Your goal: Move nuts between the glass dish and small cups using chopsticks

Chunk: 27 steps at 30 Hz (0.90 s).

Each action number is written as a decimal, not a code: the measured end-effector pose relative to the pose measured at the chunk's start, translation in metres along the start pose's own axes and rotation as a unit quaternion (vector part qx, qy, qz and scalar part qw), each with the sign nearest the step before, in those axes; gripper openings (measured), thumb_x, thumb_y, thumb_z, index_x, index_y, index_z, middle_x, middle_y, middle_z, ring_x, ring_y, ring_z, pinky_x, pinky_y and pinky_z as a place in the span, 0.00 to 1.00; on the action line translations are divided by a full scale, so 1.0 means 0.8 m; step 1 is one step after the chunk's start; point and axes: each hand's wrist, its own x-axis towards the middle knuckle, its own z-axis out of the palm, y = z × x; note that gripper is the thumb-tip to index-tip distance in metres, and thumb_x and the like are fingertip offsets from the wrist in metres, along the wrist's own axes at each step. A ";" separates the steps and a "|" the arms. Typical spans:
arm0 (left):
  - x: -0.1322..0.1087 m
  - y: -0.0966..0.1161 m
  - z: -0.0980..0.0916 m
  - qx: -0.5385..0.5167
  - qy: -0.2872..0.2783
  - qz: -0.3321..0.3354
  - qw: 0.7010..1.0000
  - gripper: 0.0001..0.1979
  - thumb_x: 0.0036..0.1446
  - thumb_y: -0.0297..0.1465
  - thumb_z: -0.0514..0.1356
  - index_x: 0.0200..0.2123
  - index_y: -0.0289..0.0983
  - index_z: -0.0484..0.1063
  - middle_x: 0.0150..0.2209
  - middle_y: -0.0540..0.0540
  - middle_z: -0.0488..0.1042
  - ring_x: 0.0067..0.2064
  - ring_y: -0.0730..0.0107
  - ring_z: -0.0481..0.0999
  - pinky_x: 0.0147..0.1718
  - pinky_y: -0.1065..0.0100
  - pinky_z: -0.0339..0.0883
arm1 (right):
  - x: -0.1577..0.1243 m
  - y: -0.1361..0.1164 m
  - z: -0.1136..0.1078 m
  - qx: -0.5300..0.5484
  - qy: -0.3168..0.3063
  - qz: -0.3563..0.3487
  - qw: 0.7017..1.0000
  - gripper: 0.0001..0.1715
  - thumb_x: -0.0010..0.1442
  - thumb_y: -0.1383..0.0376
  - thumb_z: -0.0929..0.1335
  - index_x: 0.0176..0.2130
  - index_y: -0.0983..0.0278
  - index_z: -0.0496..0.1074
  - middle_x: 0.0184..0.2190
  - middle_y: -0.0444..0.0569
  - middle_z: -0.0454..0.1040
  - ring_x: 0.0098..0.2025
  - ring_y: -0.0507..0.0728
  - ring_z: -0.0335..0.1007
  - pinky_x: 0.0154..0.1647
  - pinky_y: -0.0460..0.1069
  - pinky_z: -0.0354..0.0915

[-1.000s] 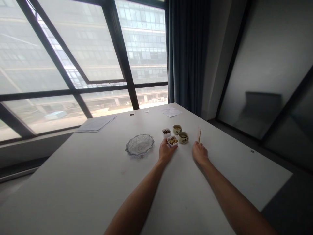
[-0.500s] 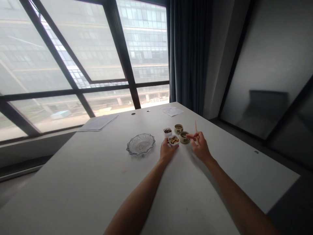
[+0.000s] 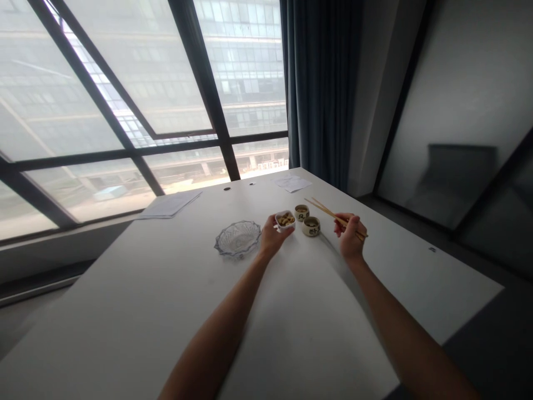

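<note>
Gripping a pair of wooden chopsticks (image 3: 328, 213), the right hand (image 3: 350, 236) is hiding their middle behind its closed fingers, with their tips pointing toward the upper left of the frame. The left hand (image 3: 272, 236) is holding a small white dish (image 3: 285, 220) near the frame's centre, its yellowish food too small to make out. Two ceramic cups (image 3: 301, 213) (image 3: 311, 226) are standing between the hands on the white surface (image 3: 316, 333), while a glass bowl (image 3: 237, 239) is sitting left of the left hand and papers (image 3: 170, 204) are lying farther toward the upper left.

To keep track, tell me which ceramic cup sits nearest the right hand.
The front ceramic cup sits closest to the right hand; the other cup stands farther back.
</note>
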 end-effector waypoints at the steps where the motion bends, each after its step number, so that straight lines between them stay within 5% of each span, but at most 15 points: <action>1: 0.005 0.004 -0.012 0.014 -0.004 0.011 1.000 0.17 0.68 0.38 0.62 0.56 0.36 0.71 0.54 0.41 0.73 0.50 0.59 0.77 0.47 0.54 0.75 | -0.003 -0.003 0.003 0.009 0.002 0.004 1.000 0.37 0.67 0.37 0.58 0.36 0.65 0.73 0.24 0.45 0.70 0.21 0.51 0.65 0.20 0.46 0.59; 9: 0.010 -0.002 -0.150 0.218 -0.056 0.050 0.973 0.16 0.68 0.38 0.63 0.54 0.36 0.72 0.50 0.43 0.75 0.47 0.61 0.78 0.47 0.54 0.75 | -0.036 -0.024 0.043 0.079 -0.085 0.047 0.992 0.32 0.68 0.42 0.61 0.32 0.64 0.74 0.23 0.48 0.75 0.20 0.52 0.68 0.19 0.47 0.60; 16: 0.002 -0.016 -0.258 0.400 -0.135 0.091 0.902 0.16 0.69 0.38 0.61 0.55 0.39 0.72 0.56 0.41 0.72 0.52 0.59 0.75 0.51 0.53 0.72 | -0.061 -0.034 0.141 0.105 -0.239 0.067 0.963 0.33 0.66 0.41 0.62 0.30 0.64 0.76 0.19 0.44 0.72 0.18 0.50 0.65 0.19 0.45 0.60; 21: 0.006 -0.023 -0.288 0.451 -0.169 0.127 0.867 0.16 0.65 0.29 0.59 0.55 0.45 0.74 0.59 0.40 0.70 0.60 0.48 0.67 0.56 0.47 0.65 | -0.073 -0.029 0.201 0.092 -0.233 0.091 0.964 0.33 0.67 0.42 0.61 0.27 0.63 0.73 0.16 0.42 0.68 0.16 0.50 0.63 0.18 0.45 0.59; 27: 0.015 -0.027 -0.281 0.434 -0.185 0.148 0.869 0.25 0.58 0.22 0.54 0.54 0.49 0.75 0.61 0.41 0.70 0.65 0.43 0.60 0.60 0.43 0.58 | -0.057 -0.019 0.196 0.047 -0.165 0.113 0.979 0.32 0.66 0.44 0.62 0.23 0.62 0.72 0.14 0.42 0.67 0.15 0.50 0.61 0.17 0.45 0.57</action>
